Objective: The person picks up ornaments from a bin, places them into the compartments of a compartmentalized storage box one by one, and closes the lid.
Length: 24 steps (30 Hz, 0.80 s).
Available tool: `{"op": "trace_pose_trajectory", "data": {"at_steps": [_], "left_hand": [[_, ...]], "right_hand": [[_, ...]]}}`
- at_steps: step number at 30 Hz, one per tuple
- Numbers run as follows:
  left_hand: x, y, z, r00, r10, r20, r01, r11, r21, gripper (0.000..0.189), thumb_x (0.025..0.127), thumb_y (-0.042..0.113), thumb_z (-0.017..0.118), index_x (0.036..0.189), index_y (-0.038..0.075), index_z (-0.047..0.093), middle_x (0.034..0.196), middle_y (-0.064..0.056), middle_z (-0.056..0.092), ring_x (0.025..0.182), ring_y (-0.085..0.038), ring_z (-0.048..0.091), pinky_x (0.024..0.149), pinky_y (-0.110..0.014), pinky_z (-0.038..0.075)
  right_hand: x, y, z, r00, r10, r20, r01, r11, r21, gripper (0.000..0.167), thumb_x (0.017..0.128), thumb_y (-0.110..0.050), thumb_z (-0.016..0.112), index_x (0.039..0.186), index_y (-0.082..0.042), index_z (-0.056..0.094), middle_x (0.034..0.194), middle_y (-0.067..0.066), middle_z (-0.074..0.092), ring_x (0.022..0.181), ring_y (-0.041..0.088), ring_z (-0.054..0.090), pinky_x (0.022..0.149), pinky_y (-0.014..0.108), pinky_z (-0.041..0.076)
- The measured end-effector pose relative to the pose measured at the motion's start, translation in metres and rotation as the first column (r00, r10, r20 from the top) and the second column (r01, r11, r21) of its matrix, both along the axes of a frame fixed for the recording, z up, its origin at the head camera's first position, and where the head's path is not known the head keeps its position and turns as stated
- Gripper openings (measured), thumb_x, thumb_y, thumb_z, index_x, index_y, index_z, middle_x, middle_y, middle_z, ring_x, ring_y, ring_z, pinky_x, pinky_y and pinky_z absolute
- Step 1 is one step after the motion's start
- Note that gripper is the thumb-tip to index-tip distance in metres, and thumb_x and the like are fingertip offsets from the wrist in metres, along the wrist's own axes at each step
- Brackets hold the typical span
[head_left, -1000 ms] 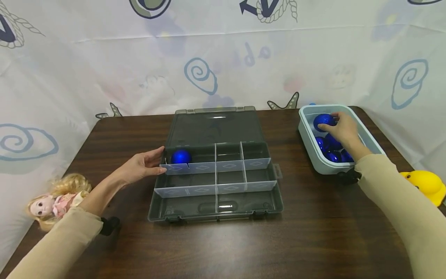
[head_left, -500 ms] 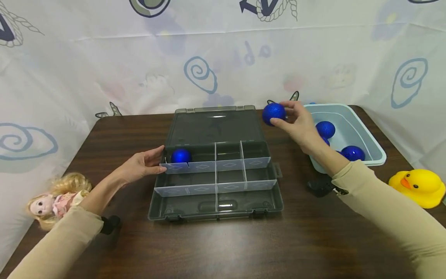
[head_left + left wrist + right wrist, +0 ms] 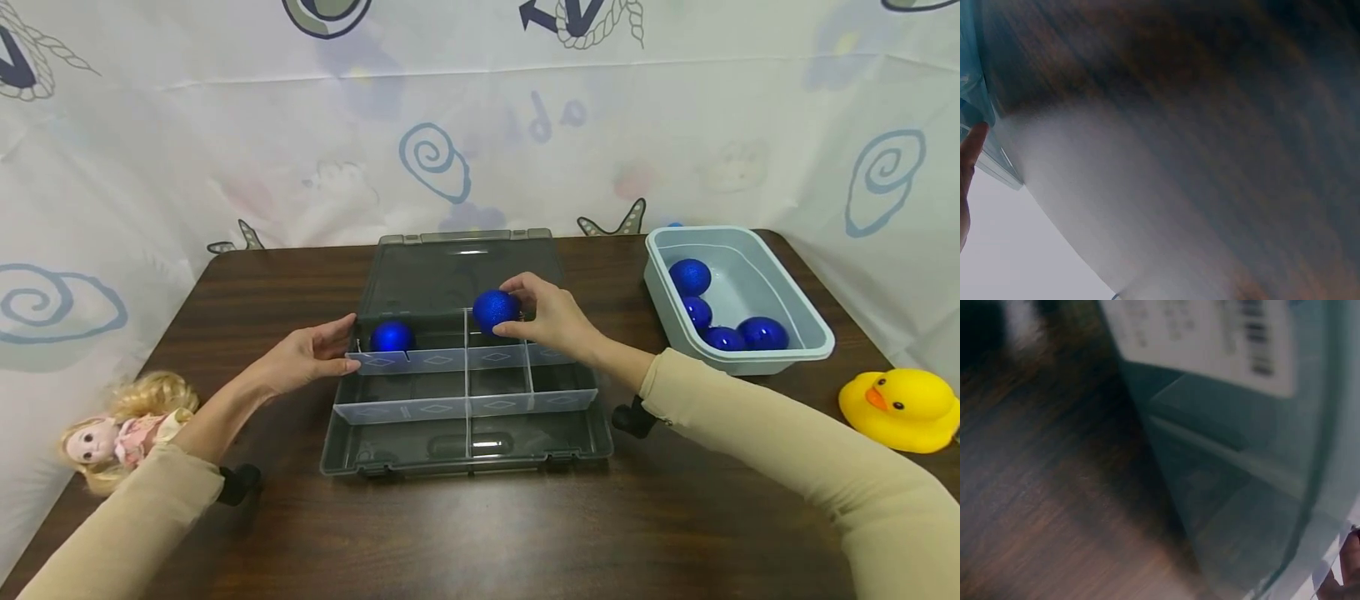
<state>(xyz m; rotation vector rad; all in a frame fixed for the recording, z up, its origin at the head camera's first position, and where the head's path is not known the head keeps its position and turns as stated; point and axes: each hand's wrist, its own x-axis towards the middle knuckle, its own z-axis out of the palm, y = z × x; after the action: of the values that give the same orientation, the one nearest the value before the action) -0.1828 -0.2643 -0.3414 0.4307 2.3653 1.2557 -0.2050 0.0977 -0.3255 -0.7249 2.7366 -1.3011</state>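
Right hand (image 3: pixel 553 318) pinches a blue ball (image 3: pixel 495 312) (left hand (image 3: pixel 303 360) well apart).

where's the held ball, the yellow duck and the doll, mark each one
held ball (image 3: pixel 494 312): head view, middle of its blue surface
yellow duck (image 3: pixel 900 423): head view, below its eye
doll (image 3: pixel 132 438): head view, pink clothing
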Motion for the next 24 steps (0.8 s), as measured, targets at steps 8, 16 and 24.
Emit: {"op": "trace_pose_trajectory", "data": {"at_steps": [8,16,24], "left_hand": [[-0.001,-0.001,0.000,1.000,0.007,-0.007,-0.007,1.000,-0.014,0.084,0.090,0.021,0.064,0.150,-0.002,0.009,0.155,-0.024,0.009,0.136,-0.046,0.023,0.103,-0.049,0.030],[-0.001,-0.001,-0.001,1.000,0.016,-0.006,-0.016,1.000,-0.017,0.084,0.090,0.021,0.064,0.150,-0.001,0.009,0.155,-0.023,0.009,0.137,-0.046,0.023,0.104,-0.048,0.029],[-0.001,-0.001,-0.001,1.000,0.005,-0.010,-0.005,1.000,-0.020,0.083,0.091,0.021,0.064,0.150,-0.001,0.010,0.155,-0.024,0.010,0.137,-0.046,0.023,0.103,-0.048,0.029]], "right_hand": [[-0.001,-0.007,-0.008,0.999,0.028,-0.035,-0.028,1.000,0.014,0.051,0.080,-0.020,0.076,0.122,-0.002,0.053,0.120,0.015,0.062,0.110,0.028,0.060,0.095,0.041,0.049],[0.003,-0.004,-0.012,0.997,0.062,-0.054,-0.058,0.996,0.066,0.052,0.080,-0.020,0.076,0.124,-0.001,0.055,0.120,0.013,0.062,0.109,0.026,0.058,0.096,0.041,0.048],[0.002,0.047,0.015,0.964,-0.161,-0.211,0.127,0.978,-0.164,0.038,0.084,-0.007,0.070,0.118,0.004,0.059,0.114,0.020,0.063,0.103,0.028,0.061,0.091,0.037,0.050]]}}
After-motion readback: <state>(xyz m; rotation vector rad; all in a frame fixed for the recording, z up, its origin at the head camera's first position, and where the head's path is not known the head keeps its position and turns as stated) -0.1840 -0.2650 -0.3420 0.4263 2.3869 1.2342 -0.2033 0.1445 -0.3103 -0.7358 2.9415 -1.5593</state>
